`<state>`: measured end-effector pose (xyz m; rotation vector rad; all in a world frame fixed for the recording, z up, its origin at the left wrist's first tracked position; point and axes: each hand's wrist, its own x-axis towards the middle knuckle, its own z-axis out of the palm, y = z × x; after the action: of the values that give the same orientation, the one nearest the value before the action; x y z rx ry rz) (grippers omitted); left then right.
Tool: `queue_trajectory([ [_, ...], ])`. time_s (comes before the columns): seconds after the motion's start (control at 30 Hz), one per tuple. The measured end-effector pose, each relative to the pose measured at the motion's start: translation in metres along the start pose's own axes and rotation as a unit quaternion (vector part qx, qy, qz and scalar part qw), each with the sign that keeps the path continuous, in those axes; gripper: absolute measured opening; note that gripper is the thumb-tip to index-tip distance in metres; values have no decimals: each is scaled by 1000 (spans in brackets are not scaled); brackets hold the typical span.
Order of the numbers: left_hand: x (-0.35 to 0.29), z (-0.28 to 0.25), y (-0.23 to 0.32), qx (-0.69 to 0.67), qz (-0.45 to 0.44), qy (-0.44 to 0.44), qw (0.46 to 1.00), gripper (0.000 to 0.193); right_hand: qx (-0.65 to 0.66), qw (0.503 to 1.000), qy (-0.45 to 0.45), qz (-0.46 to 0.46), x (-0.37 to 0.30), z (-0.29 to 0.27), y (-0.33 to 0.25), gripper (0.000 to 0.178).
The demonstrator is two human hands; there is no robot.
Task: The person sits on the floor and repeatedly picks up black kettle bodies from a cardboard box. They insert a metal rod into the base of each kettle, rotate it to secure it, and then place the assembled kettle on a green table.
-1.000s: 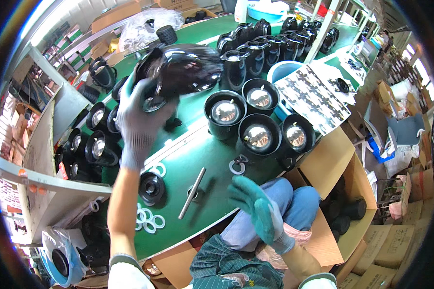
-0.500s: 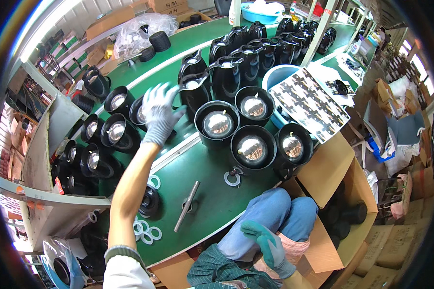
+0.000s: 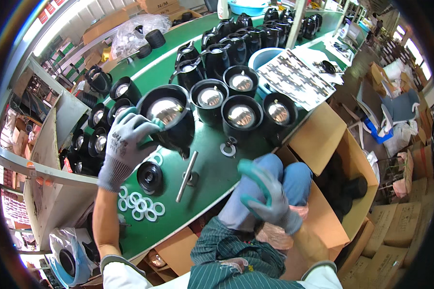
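Left hand [image 3: 124,143] grips black vessel [image 3: 177,134] beyond metal rod [image 3: 187,176]; right hand [image 3: 275,206], right of rod, spread, empty. Apparent handling step; next needs steady hold.

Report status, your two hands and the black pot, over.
Left hand: holding black pot. Right hand: open, empty. Near pot: metal bar on green table.

A light strip [image 3: 45,42] glows beyond the grip of the left hand [image 3: 125,147], glare dots silvery domes [image 3: 210,97] beside it, and blur softens the right hand [image 3: 275,202]; outer edges bow.
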<state>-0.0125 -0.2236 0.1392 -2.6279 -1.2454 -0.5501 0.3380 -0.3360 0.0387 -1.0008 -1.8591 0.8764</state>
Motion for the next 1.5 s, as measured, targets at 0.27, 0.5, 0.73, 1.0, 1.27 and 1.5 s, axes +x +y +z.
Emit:
queue_trajectory([
  [0.27, 23, -54, 111, -176, 209, -133, 953, 45, -95, 962, -59, -250, 28, -58, -38, 70],
  [0.5, -5, 57, 157, -308, 45, -41, 949, 76, 139, 966, 216, 22, -136, -81, -17, 59],
  [0.73, -67, 182, 167, -392, -104, -282, 870, 63, 245, 885, 385, 95, -175, -57, -29, 58],
  [1.0, -62, 222, 167, -395, -242, -326, 824, 62, 259, 947, 152, 109, -203, -102, 12, 52],
  [1.27, -74, 237, 153, -406, -351, -336, 774, 60, -251, 647, 257, 673, -368, -281, 291, 114],
  [1.5, -86, 232, 166, -442, -396, -332, 734, 59, -288, 487, -17, 824, -390, -273, 305, 162],
])
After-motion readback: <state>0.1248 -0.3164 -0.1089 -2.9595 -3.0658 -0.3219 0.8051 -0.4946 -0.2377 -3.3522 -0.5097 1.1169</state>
